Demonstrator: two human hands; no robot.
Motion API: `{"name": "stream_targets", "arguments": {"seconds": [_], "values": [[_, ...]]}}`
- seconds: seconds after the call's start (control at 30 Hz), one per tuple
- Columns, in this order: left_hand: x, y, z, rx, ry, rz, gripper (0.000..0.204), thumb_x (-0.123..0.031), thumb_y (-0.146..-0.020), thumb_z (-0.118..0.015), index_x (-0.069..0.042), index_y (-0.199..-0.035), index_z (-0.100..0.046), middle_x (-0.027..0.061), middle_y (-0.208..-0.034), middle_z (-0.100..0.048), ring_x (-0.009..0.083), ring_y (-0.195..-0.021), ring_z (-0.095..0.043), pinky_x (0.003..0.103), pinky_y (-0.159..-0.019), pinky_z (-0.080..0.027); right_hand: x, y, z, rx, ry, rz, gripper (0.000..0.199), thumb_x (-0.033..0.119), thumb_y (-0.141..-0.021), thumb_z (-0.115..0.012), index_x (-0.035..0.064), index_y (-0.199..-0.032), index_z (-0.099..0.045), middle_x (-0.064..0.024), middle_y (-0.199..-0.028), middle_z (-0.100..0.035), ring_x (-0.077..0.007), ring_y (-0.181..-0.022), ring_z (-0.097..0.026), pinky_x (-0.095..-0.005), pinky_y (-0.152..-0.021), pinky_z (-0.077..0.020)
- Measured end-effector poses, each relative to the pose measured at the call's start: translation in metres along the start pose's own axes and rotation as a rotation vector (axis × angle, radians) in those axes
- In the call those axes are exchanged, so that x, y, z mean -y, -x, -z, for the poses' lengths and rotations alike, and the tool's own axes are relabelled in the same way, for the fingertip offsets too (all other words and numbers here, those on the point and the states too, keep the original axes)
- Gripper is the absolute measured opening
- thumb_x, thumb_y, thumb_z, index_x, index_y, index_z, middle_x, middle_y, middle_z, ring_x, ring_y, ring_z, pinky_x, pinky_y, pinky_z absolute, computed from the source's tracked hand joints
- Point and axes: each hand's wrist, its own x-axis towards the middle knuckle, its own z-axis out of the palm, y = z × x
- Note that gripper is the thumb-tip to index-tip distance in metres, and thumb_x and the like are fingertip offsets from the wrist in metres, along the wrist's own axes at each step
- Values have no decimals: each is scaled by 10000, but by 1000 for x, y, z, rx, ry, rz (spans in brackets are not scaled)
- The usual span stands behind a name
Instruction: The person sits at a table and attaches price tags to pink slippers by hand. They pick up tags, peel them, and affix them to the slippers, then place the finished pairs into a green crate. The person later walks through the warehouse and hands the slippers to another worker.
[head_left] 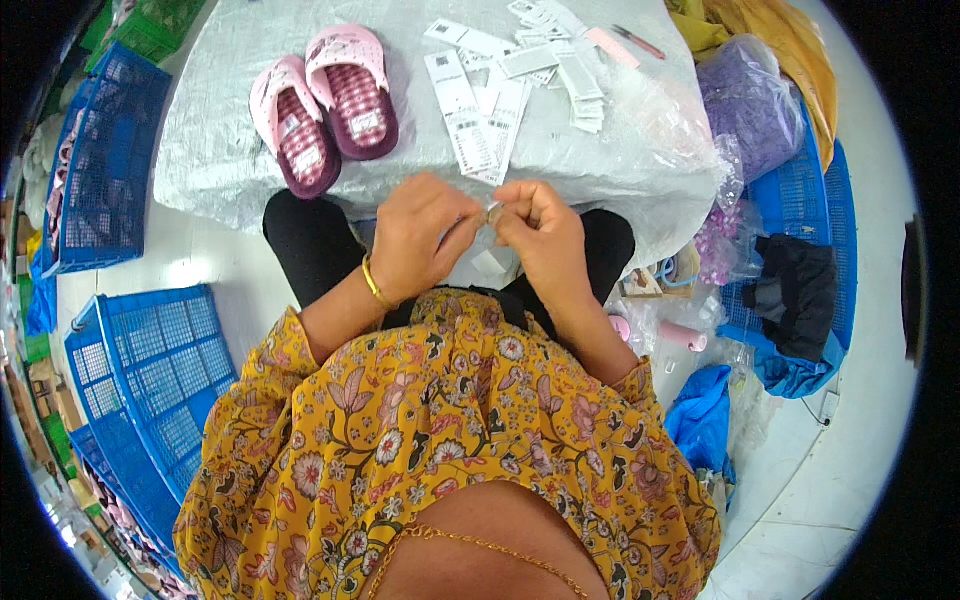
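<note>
Over the table's near edge, my left hand (pixel 420 232) and my right hand (pixel 545 238) meet with fingers pinched together. Between the fingertips is a small piece, too small and too covered by the fingers to name. A little whitish patch shows below the hands, above my lap; I cannot tell whether it hangs from them. Just beyond the left hand stands a pair of pink slippers, the left slipper (pixel 308 165) and the right slipper (pixel 366 120), with checked insoles and dark red soles. Printed white paper tags (pixel 455 100) lie loosely spread beyond my fingertips.
The table (pixel 225 110) is covered in wrinkled clear plastic. A thin dark-and-red tool (pixel 638 42) lies at its far right. Blue plastic crates (pixel 165 350) stand on the left. On the right are a blue crate (pixel 840 250), a dark cloth (pixel 795 295) and a bag of purple material (pixel 750 105).
</note>
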Motion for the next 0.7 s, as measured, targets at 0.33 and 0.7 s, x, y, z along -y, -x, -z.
{"name": "stream_targets", "arguments": {"seconds": [0.33, 0.7], "values": [[12, 3, -1, 322, 717, 754, 156, -158, -944, -594, -8, -944, -637, -45, -818, -594, 25, -758, -484, 201, -668, -422, -11, 1, 7, 120, -33, 50, 147, 55, -847, -697, -8, -961, -628, -38, -805, -663, -70, -685, -603, -222, -623, -486], [9, -14, -2, 313, 269, 391, 105, -118, -882, -626, -13, -871, -620, 43, -726, -553, 114, -638, -497, 269, -587, -424, -9, -4, 26, 53, 387, 420, 177, 105, -813, -717, 33, -961, -651, -89, -831, -674, -163, -716, -636, -289, -677, -503]]}}
